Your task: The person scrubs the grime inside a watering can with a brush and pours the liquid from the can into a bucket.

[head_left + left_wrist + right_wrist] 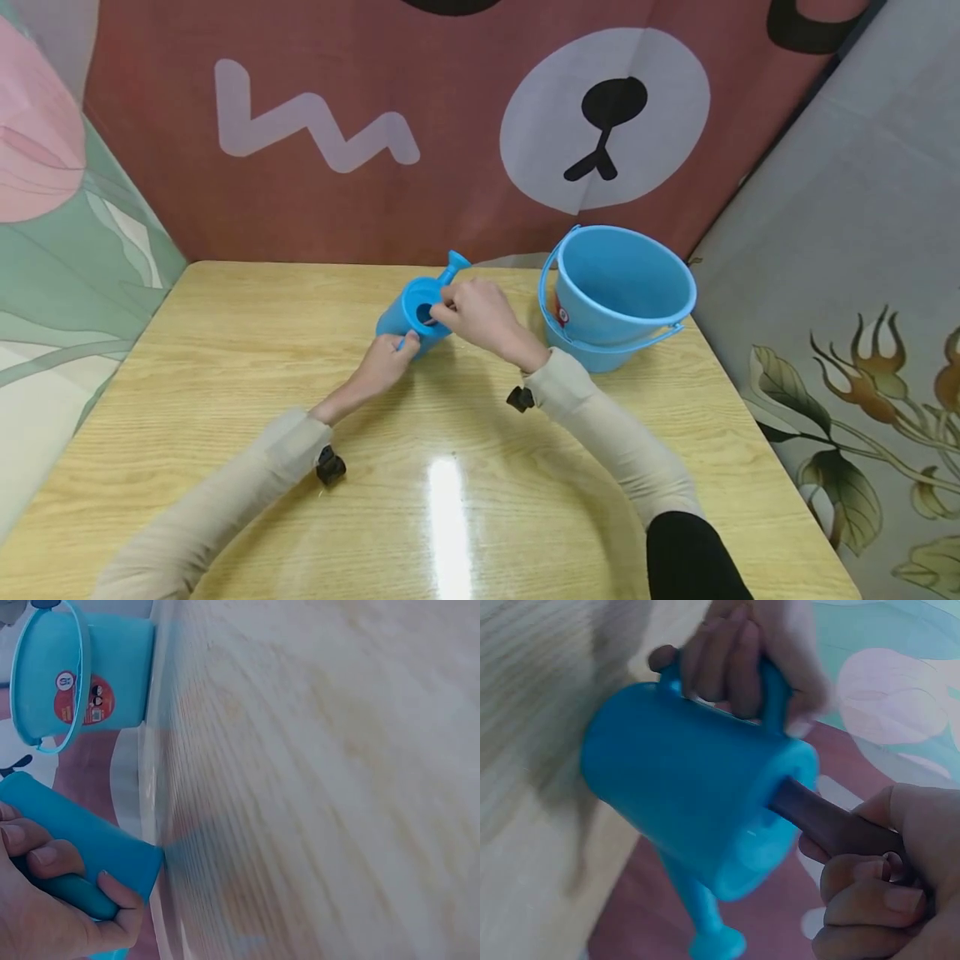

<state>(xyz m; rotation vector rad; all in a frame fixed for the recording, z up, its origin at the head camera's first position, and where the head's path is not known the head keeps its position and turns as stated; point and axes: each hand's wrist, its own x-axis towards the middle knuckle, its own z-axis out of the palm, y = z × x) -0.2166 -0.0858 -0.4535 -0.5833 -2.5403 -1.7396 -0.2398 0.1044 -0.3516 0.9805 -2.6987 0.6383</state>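
A blue watering can stands on the table, spout pointing away to the right. The left hand has its fingers curled round the can's handle, plain in the left wrist view, where the hand is at the lower left. Above the can's mouth, the right hand grips a dark brown stick-like object, whose far end is hidden inside the opening of the can. In the right wrist view the right hand's fingers are curled round it.
To the right of the can, a blue bucket with a handle and a red label stands near the back of the wooden table. Patterned cloths hang behind and at both sides.
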